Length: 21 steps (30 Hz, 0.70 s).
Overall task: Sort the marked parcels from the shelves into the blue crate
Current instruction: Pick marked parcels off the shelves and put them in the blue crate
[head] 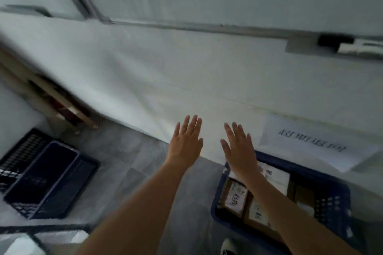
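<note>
A blue crate (333, 203) stands on the floor at the lower right, with several cardboard parcels (236, 196) bearing white labels inside it. My right hand (240, 147) hovers over the crate's far left corner, fingers straight and spread, holding nothing. My left hand (186, 141) is stretched out beside it over the floor, also flat and holding nothing. No shelves are in sight. The whole view is blurred by motion.
A second dark blue crate (49, 180) lies at the lower left on the grey tiled floor (132, 155). A white wall (186, 68) rises ahead, with a paper sign (315, 141) stuck on it at the right. A shoe tip (230, 246) shows at the bottom.
</note>
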### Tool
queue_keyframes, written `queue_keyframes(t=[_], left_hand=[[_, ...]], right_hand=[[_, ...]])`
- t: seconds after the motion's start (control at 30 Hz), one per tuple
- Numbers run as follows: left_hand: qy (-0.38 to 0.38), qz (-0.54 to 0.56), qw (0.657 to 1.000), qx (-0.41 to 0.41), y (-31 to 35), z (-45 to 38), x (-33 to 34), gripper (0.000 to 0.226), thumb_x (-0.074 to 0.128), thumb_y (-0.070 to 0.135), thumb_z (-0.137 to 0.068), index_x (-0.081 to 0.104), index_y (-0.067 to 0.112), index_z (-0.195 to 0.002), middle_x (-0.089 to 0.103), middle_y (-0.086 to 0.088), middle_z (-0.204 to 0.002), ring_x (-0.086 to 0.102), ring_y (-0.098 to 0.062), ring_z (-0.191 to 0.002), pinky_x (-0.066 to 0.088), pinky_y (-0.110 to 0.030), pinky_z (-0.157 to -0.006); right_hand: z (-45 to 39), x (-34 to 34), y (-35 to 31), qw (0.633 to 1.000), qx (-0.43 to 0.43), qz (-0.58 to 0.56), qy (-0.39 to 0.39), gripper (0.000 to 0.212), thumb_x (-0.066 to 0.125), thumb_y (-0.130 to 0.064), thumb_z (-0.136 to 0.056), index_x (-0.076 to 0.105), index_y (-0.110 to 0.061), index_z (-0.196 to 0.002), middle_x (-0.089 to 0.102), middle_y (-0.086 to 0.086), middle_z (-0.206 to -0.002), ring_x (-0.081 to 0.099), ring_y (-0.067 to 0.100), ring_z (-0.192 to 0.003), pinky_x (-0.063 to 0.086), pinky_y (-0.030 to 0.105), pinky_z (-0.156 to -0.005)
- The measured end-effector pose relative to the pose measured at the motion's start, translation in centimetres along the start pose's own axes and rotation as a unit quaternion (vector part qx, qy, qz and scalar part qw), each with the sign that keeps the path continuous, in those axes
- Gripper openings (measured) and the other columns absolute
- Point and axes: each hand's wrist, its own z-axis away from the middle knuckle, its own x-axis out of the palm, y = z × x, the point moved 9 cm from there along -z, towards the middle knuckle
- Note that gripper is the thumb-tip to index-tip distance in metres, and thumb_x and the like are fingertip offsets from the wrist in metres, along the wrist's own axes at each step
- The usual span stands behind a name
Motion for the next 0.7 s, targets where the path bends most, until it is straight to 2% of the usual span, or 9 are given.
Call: queue_keyframes(t=[0.17, 0.3, 0.43, 0.53, 0.63, 0.7], left_hand=[[0.105, -0.020, 0.987, -0.116, -11.5, 6.6, -13.0, 0.061, 0.027, 0.031, -0.103, -0.003, 0.016, -0.154, -0.003, 0.000, -0.162, -0.005, -0.020, -0.149, 0.004, -0.037, -0.122], [0.163, -0.051, 0.961, -0.219, -19.8, 17.0, -18.8, 0.061, 0.028, 0.034, -0.103, 0.000, 0.016, -0.154, 0.001, 0.000, -0.162, -0.005, -0.021, -0.149, 0.003, -0.040, -0.122], [0.162, -0.087, 0.934, -0.306, -26.2, 29.4, -20.8, 0.062, 0.027, 0.037, -0.103, -0.001, 0.017, -0.154, -0.002, 0.001, -0.162, -0.008, -0.020, -0.149, 0.002, -0.041, -0.121], [0.157, -0.076, 0.919, -0.353, -29.4, 39.2, -20.4, 0.063, 0.028, 0.039, -0.102, -0.002, 0.020, -0.154, -0.003, 0.003, -0.162, -0.008, -0.017, -0.149, 0.000, -0.038, -0.122], [0.137, -0.096, 0.896, -0.412, -31.3, 49.6, -19.3, 0.062, 0.025, 0.040, -0.103, -0.003, 0.020, -0.154, -0.005, 0.003, -0.162, -0.009, -0.018, -0.149, -0.002, -0.037, -0.122], [0.137, -0.108, 0.882, -0.439, -32.0, 54.0, -19.1, 0.061, 0.022, 0.041, -0.103, -0.003, 0.019, -0.154, -0.005, 0.001, -0.162, -0.010, -0.019, -0.149, 0.000, -0.039, -0.122]], right_hand=[[-2.4, -4.4, -16.0, 0.990, -0.137, 0.008, 0.045, 0.058, 0.031, -0.039, -0.104, 0.018, -0.015, -0.155, 0.017, 0.008, -0.162, 0.012, 0.024, -0.151, 0.008, 0.043, -0.123], [-0.1, -4.5, -29.7, 0.967, -0.251, 0.006, 0.047, 0.060, 0.030, -0.040, -0.104, 0.019, -0.010, -0.155, 0.016, 0.008, -0.162, 0.009, 0.021, -0.151, 0.002, 0.043, -0.122], [7.1, -2.7, -42.4, 0.935, -0.353, 0.003, 0.040, 0.061, 0.032, -0.040, -0.104, 0.018, -0.010, -0.155, 0.016, 0.007, -0.162, 0.009, 0.021, -0.151, 0.003, 0.045, -0.122], [14.4, -0.4, -50.3, 0.907, -0.420, -0.026, 0.007, 0.062, 0.029, -0.042, -0.104, 0.012, -0.013, -0.156, 0.009, 0.004, -0.164, 0.002, 0.018, -0.151, 0.000, 0.043, -0.122], [23.6, 2.1, -57.4, 0.858, -0.512, -0.036, -0.023, 0.062, 0.029, -0.042, -0.104, 0.011, -0.013, -0.156, 0.007, 0.003, -0.164, 0.001, 0.018, -0.151, 0.001, 0.045, -0.122], [27.7, 2.7, -60.2, 0.833, -0.552, -0.040, -0.017, 0.062, 0.032, -0.040, -0.104, 0.013, -0.012, -0.155, 0.010, 0.004, -0.163, 0.003, 0.019, -0.151, 0.003, 0.046, -0.122]])
